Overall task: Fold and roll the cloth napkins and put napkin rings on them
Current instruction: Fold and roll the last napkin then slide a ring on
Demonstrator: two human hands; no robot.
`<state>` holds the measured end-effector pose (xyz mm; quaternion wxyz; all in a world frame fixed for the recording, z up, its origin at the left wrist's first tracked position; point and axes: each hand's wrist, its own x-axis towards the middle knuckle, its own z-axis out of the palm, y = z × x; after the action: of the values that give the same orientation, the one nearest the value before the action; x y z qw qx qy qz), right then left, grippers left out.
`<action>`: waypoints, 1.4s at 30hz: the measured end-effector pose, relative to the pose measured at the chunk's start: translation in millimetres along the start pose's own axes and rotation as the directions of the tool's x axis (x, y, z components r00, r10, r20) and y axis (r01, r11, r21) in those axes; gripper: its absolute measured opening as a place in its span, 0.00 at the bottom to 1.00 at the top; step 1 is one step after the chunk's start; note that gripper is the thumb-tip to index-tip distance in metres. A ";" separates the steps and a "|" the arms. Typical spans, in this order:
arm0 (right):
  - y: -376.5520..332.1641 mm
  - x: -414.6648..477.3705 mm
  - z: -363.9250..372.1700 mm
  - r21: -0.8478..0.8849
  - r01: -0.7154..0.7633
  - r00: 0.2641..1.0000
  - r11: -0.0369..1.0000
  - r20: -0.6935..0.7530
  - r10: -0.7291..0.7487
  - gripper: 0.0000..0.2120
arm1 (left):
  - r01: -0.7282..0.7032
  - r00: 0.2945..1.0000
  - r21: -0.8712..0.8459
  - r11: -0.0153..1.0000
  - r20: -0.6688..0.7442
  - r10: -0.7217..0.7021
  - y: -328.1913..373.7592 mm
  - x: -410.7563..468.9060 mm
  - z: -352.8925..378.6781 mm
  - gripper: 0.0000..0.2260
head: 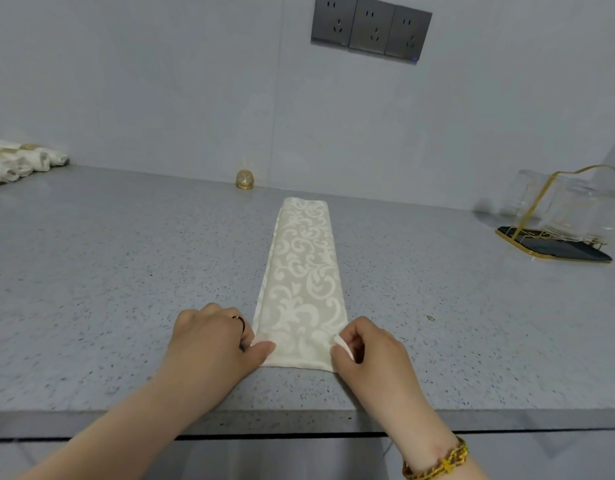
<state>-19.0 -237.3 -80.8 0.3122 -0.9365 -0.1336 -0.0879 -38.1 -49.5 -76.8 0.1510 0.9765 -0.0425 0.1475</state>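
Note:
A cream napkin [302, 271] with a white scroll pattern lies folded into a long narrow strip on the grey speckled counter [126, 271], running away from me. My left hand [212, 337] pinches its near left corner. My right hand [368, 348] pinches its near right corner. The near end is slightly lifted between the fingers. A gold napkin ring [244, 179] stands at the back against the wall. Several rolled napkins with gold rings [18, 161] lie at the far left.
A gold wire rack holding clear glasses [562, 216] stands on a dark tray at the right. Grey wall sockets [370, 27] sit above. The counter's front edge [299, 420] runs just below my wrists.

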 end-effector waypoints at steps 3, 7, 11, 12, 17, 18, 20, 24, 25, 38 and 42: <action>0.7 -1.0 -2.0 0.018 0.018 1.000 1.000 -0.012 -0.018 0.10 | -0.032 0.999 0.031 0.999 -0.025 0.033 1.6 1.3 -1.6 0.16; 4.7 -1.6 -1.2 0.014 0.046 0.996 0.999 -0.081 -0.045 0.11 | -0.146 0.986 -0.078 0.986 -0.096 0.138 1.6 1.2 -4.1 0.10; 10.9 0.3 4.8 -0.137 0.353 0.911 0.925 -0.174 -0.374 0.13 | -0.459 0.884 -0.005 0.888 -0.097 0.457 -7.1 8.8 9.0 0.11; 16.3 1.7 5.3 -0.147 0.414 0.890 0.898 -0.144 -0.433 0.11 | -0.478 0.873 0.011 0.878 -0.099 0.477 -10.0 10.0 12.6 0.15; 36.8 -0.2 -13.3 -0.159 0.515 0.857 0.842 0.078 -0.509 0.20 | -0.489 0.864 0.058 0.870 -0.102 0.492 -22.5 2.9 12.5 0.32; 39.0 -0.5 -15.3 -0.149 0.518 0.855 0.842 0.100 -0.509 0.24 | -0.493 0.863 0.061 0.868 -0.095 0.497 -24.7 2.4 11.2 0.31; 41.3 0.2 -18.2 -0.120 0.503 0.863 0.856 0.118 -0.491 0.25 | -0.492 0.867 0.027 0.870 -0.069 0.493 -27.0 3.2 7.5 0.27; 39.7 13.2 -22.0 -0.070 0.474 0.873 0.878 0.172 -0.457 0.20 | -0.442 0.897 -0.080 0.894 -0.017 0.442 -24.7 11.8 1.5 0.19; 37.3 15.9 -22.1 -0.066 0.456 0.880 0.887 0.182 -0.439 0.22 | -0.431 0.902 -0.072 0.900 -0.015 0.431 -22.9 14.9 -0.8 0.24; 26.8 53.3 -11.1 0.111 0.012 0.993 0.994 0.117 -0.025 0.09 | 0.095 0.986 -0.557 0.825 0.168 -0.001 -25.8 56.7 9.6 0.07; 22.1 47.8 -7.1 -0.088 0.061 0.998 0.994 0.019 -0.059 0.12 | 0.021 0.999 -0.397 0.918 0.051 -0.001 -24.9 55.3 12.8 0.11</action>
<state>32.6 -249.3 -75.7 0.2664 -0.9457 -0.1602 -0.0954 21.3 -31.9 -78.8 0.3458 0.9292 -0.0698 0.1104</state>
